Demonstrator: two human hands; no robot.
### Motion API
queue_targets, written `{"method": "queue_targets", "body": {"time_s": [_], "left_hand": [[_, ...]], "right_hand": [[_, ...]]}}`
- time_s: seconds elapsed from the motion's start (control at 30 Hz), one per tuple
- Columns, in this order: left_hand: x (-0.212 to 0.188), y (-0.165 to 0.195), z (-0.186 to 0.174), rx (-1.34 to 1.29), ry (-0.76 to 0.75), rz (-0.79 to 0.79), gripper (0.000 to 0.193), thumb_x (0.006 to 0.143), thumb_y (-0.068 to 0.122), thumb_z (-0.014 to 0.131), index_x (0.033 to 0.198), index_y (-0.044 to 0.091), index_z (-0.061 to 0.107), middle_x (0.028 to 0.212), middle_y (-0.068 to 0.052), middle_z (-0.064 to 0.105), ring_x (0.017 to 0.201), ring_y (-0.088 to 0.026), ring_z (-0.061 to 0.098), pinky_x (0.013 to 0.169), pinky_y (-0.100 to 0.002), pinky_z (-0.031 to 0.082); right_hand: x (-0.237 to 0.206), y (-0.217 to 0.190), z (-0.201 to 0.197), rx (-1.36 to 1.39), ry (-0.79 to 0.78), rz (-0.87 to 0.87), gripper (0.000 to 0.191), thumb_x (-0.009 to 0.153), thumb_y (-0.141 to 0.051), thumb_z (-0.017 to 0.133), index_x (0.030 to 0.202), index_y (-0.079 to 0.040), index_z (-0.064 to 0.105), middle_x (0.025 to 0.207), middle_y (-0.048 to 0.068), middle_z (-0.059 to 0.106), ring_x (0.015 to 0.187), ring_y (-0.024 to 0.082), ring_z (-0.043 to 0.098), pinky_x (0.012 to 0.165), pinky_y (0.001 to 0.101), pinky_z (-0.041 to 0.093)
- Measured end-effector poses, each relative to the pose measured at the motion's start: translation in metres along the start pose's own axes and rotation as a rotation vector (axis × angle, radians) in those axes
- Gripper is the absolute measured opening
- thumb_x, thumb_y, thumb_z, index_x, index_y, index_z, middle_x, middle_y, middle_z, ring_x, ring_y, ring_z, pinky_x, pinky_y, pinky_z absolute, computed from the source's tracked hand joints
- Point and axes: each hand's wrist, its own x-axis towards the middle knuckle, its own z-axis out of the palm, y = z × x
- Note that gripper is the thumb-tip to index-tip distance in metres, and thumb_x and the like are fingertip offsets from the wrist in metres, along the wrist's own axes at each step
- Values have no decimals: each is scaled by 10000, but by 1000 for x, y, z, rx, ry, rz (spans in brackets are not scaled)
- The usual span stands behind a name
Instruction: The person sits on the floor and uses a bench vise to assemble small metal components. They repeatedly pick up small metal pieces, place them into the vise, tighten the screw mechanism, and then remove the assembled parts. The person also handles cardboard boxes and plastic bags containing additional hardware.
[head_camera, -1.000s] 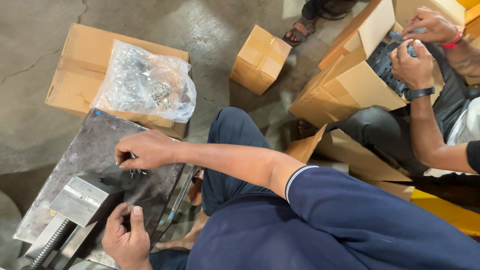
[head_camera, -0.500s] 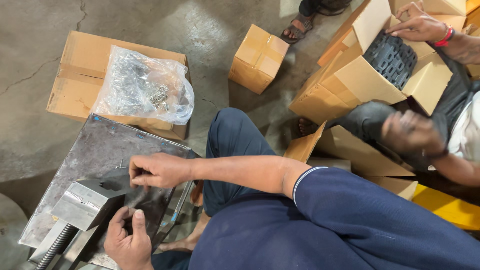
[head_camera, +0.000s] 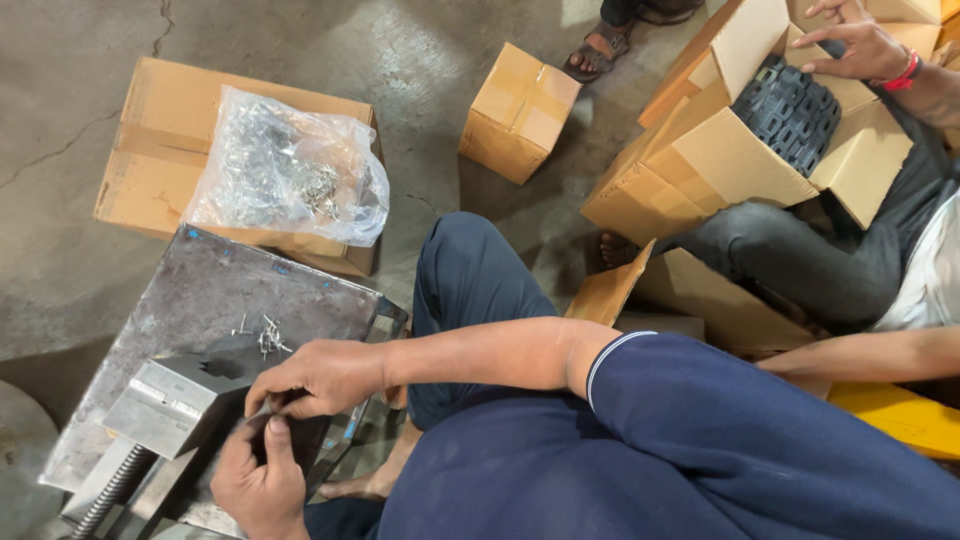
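A grey concrete floor (head_camera: 300, 50) fills the scene, stained and worn, with a thin crack (head_camera: 60, 160) running across its upper left part. Brown cardboard boxes stand about on it: a flat one (head_camera: 150, 170) at left, a small closed one (head_camera: 518, 112) in the middle, larger open ones (head_camera: 720, 165) at right. Soft, even light falls from above.

A flat cardboard box (head_camera: 150, 170) is lying at the upper left of the frame, with a clear plastic bag (head_camera: 285, 170) of small metal parts resting on its right end. A small closed carton (head_camera: 520, 112) is sitting on the concrete floor (head_camera: 400, 60) at top centre. At the upper right, a co-worker's hand (head_camera: 850, 45) is reaching over an open carton (head_camera: 720, 160) filled with black parts (head_camera: 790, 105). A sandalled foot (head_camera: 598, 62) is showing at the top edge.
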Motion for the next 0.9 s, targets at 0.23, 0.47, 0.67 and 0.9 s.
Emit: {"method": "queue_targets", "body": {"time_s": [0.23, 0.47, 0.67, 0.9], "left_hand": [[9, 12, -8, 127, -10, 63, 137, 995, 171, 691, 949, 46, 722, 903, -183, 685, 851, -403, 657, 712, -454, 517], [11, 11, -15, -34, -18, 28, 265, 979, 186, 724, 798, 9, 645, 748, -181, 601, 734, -365, 583, 667, -452, 448], [12, 1, -18, -304, -55, -50, 259, 1053, 192, 658, 882, -2, 641, 737, -129, 578, 642, -250, 544, 617, -358, 444], [9, 0, -20, -355, -77, -106, 231, 1042, 222, 665, 939, 18, 699, 764, -80, 647, 683, -166, 604, 641, -310, 478]], "right_hand": [[-4, 20, 20, -166, 97, 6, 234, 909, -135, 788, 1133, -100, 728, 1039, 94, 765, 918, 209, 775, 803, 322, 614], [1, -2, 10, -577, 70, -278, 285, 889, 5, 833, 1154, -19, 731, 891, 111, 717, 753, 304, 691, 685, 397, 531], [6, 6, 13, -307, 79, -231, 266, 1001, -62, 790, 1231, -17, 664, 1073, 107, 722, 927, 211, 727, 811, 340, 587], [6, 10, 17, -100, 68, -11, 125, 1025, -107, 766, 1042, -19, 679, 906, 51, 636, 787, 110, 561, 705, 264, 473]]}}
